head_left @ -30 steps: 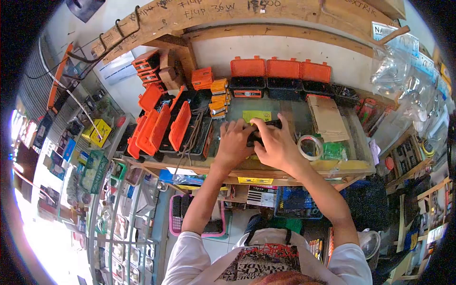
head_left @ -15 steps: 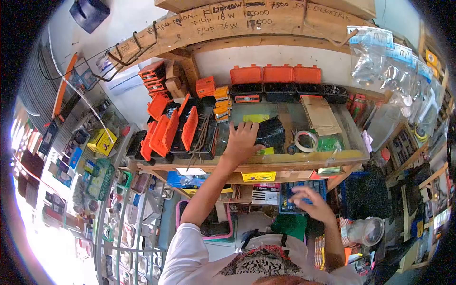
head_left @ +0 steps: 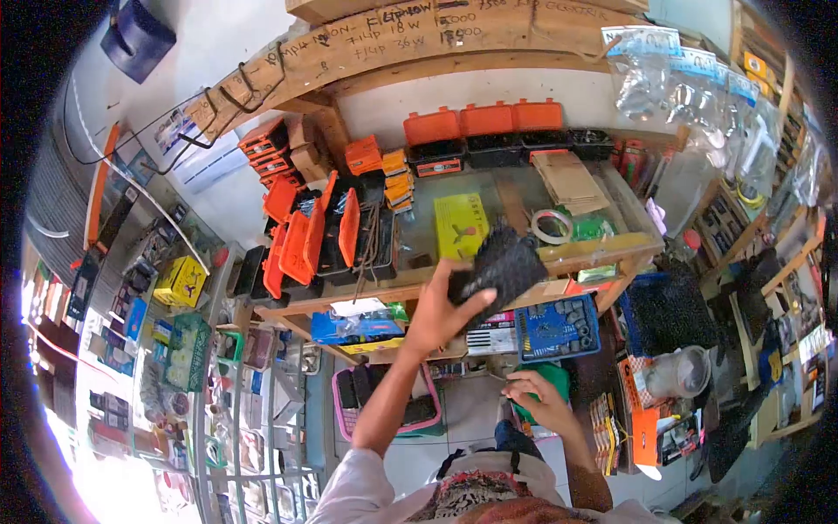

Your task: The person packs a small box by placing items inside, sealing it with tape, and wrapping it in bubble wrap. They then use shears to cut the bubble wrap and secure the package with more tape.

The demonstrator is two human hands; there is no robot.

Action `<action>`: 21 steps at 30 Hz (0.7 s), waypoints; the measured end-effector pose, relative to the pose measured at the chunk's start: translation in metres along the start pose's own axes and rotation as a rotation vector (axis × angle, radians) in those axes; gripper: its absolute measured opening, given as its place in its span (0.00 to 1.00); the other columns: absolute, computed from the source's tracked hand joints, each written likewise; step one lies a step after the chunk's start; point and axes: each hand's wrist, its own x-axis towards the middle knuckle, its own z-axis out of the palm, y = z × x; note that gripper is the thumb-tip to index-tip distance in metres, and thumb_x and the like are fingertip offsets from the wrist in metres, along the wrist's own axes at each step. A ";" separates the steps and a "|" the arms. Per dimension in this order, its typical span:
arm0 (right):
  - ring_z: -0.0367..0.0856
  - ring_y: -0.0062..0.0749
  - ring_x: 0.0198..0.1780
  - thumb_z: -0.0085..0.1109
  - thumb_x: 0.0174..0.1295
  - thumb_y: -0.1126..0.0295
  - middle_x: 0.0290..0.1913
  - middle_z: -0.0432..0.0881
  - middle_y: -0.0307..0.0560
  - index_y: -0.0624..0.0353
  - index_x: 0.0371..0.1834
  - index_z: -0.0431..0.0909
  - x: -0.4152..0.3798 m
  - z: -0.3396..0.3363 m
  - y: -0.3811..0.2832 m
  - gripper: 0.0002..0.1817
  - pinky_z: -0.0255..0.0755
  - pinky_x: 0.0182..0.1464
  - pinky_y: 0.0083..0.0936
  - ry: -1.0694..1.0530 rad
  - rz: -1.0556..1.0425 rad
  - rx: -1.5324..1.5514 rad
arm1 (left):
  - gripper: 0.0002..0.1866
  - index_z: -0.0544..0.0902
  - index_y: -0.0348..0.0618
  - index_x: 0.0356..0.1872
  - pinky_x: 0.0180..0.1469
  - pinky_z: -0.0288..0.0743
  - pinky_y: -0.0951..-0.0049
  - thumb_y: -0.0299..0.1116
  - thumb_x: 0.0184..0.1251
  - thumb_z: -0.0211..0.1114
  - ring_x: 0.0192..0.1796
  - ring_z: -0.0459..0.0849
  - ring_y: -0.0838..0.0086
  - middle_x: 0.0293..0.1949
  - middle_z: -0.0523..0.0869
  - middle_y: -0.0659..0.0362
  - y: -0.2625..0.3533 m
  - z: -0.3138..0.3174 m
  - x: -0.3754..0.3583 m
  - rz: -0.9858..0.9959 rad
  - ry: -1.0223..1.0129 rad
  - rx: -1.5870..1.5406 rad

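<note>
My left hand point(head_left: 443, 307) holds a black plastic bundle point(head_left: 502, 269) between thumb and fingers, lifted over the front edge of the glass-topped counter point(head_left: 421, 229). A yellow box point(head_left: 461, 227) lies on the glass just behind the bundle. My right hand point(head_left: 534, 400) is lower down, in front of my body near a green item point(head_left: 552, 384). Its fingers are curled together around a thin object too small to make out.
Open orange-lidded boxes point(head_left: 301, 244) stand at the counter's left. A tape roll point(head_left: 552, 227) and brown envelopes point(head_left: 572, 182) lie at the right. Below are a blue tray point(head_left: 559, 328) and a pink-rimmed basket point(head_left: 340, 410). Shelves point(head_left: 188, 384) line the left.
My left hand has lifted the black bundle off the counter toward me, uncovering more of the yellow box. My right hand has moved down and its fingers have closed. The view has shifted.
</note>
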 end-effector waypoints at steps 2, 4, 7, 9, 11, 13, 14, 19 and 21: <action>0.83 0.34 0.57 0.58 0.75 0.68 0.53 0.85 0.50 0.62 0.66 0.71 -0.009 0.014 -0.010 0.20 0.74 0.62 0.31 0.031 0.001 0.030 | 0.26 0.76 0.36 0.55 0.65 0.70 0.65 0.39 0.63 0.77 0.59 0.80 0.68 0.51 0.84 0.51 -0.027 0.008 -0.031 -0.026 -0.044 -0.156; 0.82 0.33 0.57 0.58 0.76 0.66 0.55 0.84 0.51 0.61 0.69 0.68 -0.015 0.020 -0.003 0.23 0.73 0.61 0.32 0.021 0.013 0.135 | 0.29 0.73 0.33 0.62 0.70 0.66 0.66 0.37 0.66 0.74 0.64 0.76 0.68 0.60 0.80 0.52 -0.030 0.019 -0.062 -0.046 -0.010 -0.319; 0.82 0.31 0.55 0.59 0.75 0.66 0.54 0.83 0.49 0.62 0.71 0.65 -0.028 0.032 0.007 0.25 0.72 0.60 0.30 0.087 0.069 0.204 | 0.31 0.72 0.31 0.67 0.70 0.65 0.67 0.39 0.69 0.71 0.64 0.75 0.69 0.61 0.79 0.51 -0.048 0.033 -0.101 -0.198 -0.097 -0.494; 0.81 0.30 0.53 0.59 0.74 0.67 0.52 0.81 0.46 0.63 0.71 0.64 -0.036 0.048 0.012 0.26 0.73 0.58 0.30 0.197 0.072 0.337 | 0.29 0.76 0.31 0.62 0.60 0.73 0.69 0.44 0.72 0.69 0.54 0.79 0.72 0.52 0.84 0.54 -0.057 0.042 -0.129 -0.322 -0.112 -0.482; 0.78 0.27 0.49 0.61 0.72 0.67 0.48 0.76 0.41 0.65 0.72 0.61 -0.044 0.059 0.029 0.29 0.72 0.56 0.28 0.293 0.077 0.395 | 0.27 0.77 0.33 0.59 0.53 0.76 0.72 0.48 0.73 0.67 0.48 0.80 0.76 0.47 0.85 0.57 -0.080 0.061 -0.162 -0.415 -0.077 -0.578; 0.77 0.26 0.52 0.62 0.72 0.62 0.53 0.77 0.42 0.64 0.73 0.63 -0.051 0.072 0.031 0.32 0.71 0.57 0.28 0.350 0.150 0.349 | 0.26 0.78 0.35 0.58 0.53 0.75 0.73 0.49 0.74 0.67 0.48 0.80 0.77 0.46 0.84 0.58 -0.062 0.064 -0.185 -0.591 0.037 -0.679; 0.77 0.26 0.54 0.63 0.71 0.59 0.55 0.78 0.43 0.63 0.73 0.64 -0.053 0.078 0.031 0.33 0.71 0.58 0.28 0.376 0.184 0.325 | 0.26 0.78 0.36 0.58 0.53 0.75 0.73 0.49 0.74 0.66 0.49 0.80 0.77 0.46 0.83 0.59 -0.052 0.061 -0.194 -0.693 0.123 -0.685; 0.74 0.22 0.53 0.65 0.70 0.59 0.55 0.76 0.40 0.64 0.75 0.60 -0.047 0.096 0.055 0.37 0.70 0.58 0.26 0.223 0.201 0.261 | 0.18 0.77 0.39 0.50 0.44 0.70 0.76 0.46 0.78 0.63 0.43 0.73 0.82 0.39 0.78 0.64 -0.111 0.050 -0.256 -0.652 0.130 -0.666; 0.75 0.24 0.54 0.67 0.68 0.60 0.56 0.76 0.42 0.65 0.75 0.59 -0.048 0.106 0.061 0.38 0.70 0.58 0.27 0.132 0.202 0.188 | 0.15 0.76 0.41 0.42 0.39 0.65 0.77 0.44 0.80 0.62 0.38 0.68 0.84 0.34 0.72 0.68 -0.115 0.045 -0.276 -0.604 0.155 -0.577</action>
